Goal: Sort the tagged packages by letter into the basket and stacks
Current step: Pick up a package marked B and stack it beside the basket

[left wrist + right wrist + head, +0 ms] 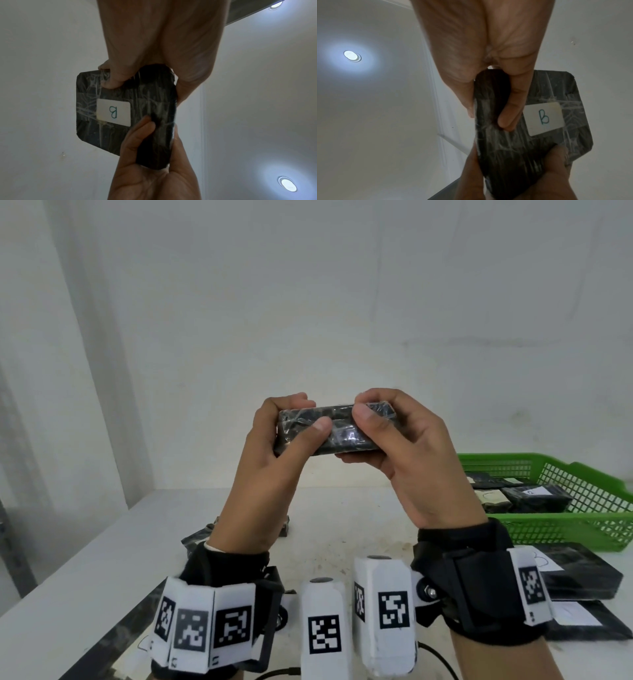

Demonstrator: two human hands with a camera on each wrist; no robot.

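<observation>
I hold one black, film-wrapped package [337,428] up at chest height above the table, edge-on in the head view. My left hand [305,414] grips its left end and my right hand [371,433] grips its right end, thumbs on the near side. Its white tag [543,117] reads B and faces away from my head; both wrist views show the tag [113,112]. In the left wrist view the left hand [120,77] comes from the top and the right hand's fingers [145,134] from below. A green mesh basket [565,529] stands at the right.
Several black packages [534,498] lie inside the basket. In front of it, tagged black packages [582,573] lie on the white table [102,559], one more [582,621] nearer me. Another dark package [198,537] shows behind my left wrist. A white wall stands close behind.
</observation>
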